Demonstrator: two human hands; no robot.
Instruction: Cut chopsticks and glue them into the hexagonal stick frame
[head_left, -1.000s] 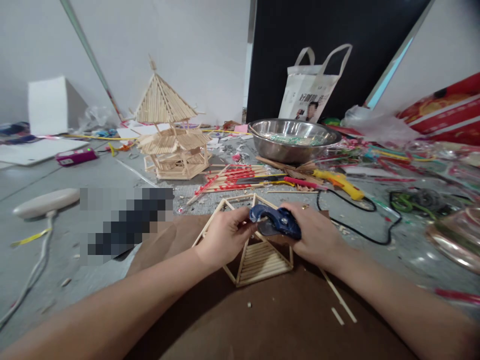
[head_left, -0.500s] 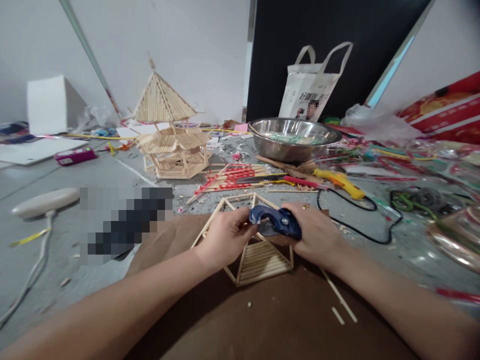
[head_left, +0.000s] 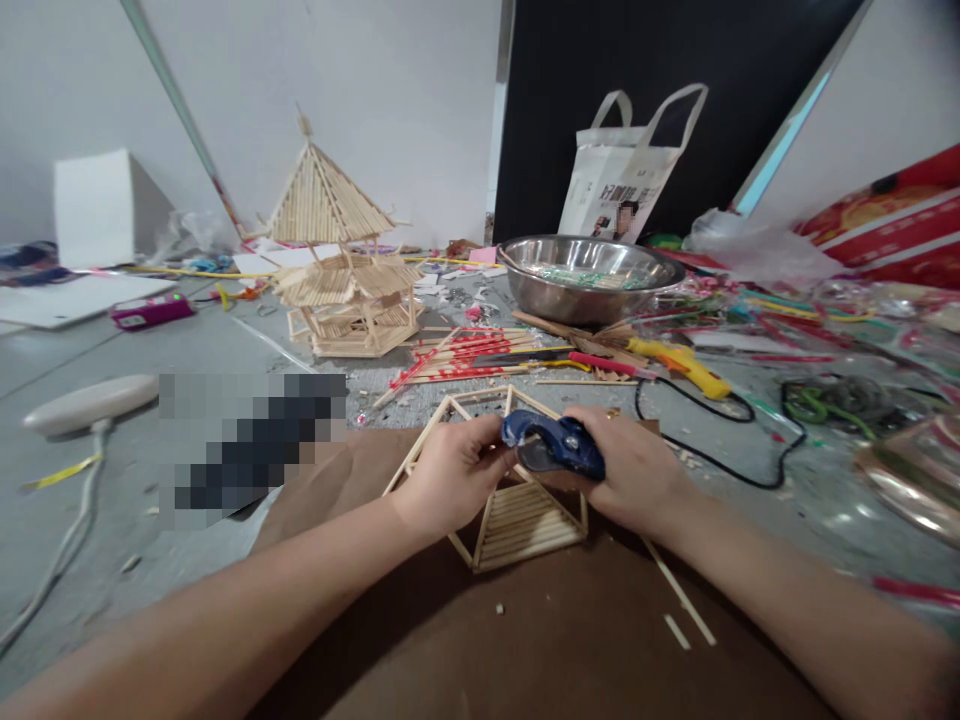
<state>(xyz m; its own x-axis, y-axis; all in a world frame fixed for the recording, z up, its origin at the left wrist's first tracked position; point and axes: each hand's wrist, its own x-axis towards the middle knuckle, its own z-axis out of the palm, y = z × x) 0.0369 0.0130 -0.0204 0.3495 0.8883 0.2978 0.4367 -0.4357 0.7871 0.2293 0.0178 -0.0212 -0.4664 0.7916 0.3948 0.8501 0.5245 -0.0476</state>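
My right hand [head_left: 630, 460] is wrapped round a pair of blue cutters [head_left: 562, 440] with a curved metal blade, its jaws pointing left. Right at the jaws, my left hand [head_left: 454, 470] has thumb and fingers pinched together; whatever they hold is hidden. Beneath both hands lies a wooden stick frame [head_left: 529, 525], partly covered by them, with one triangular panel filled by parallel sticks. A brown sheet [head_left: 450, 650] is under the frame. On it, right of the frame, rest a thin stick [head_left: 681, 595] and a short cut piece [head_left: 676, 632].
A stick-built pavilion [head_left: 352, 290] stands behind, left of red-and-white paper straps and sticks [head_left: 472, 350]. Further right are a steel bowl [head_left: 585, 300], a yellow glue gun [head_left: 682, 368] with black cord, and plastic scraps. A white corded device [head_left: 90, 405] lies left.
The gap between the cutters' jaws looks narrower, and the blade has swung slightly. Both hands stay almost in place.
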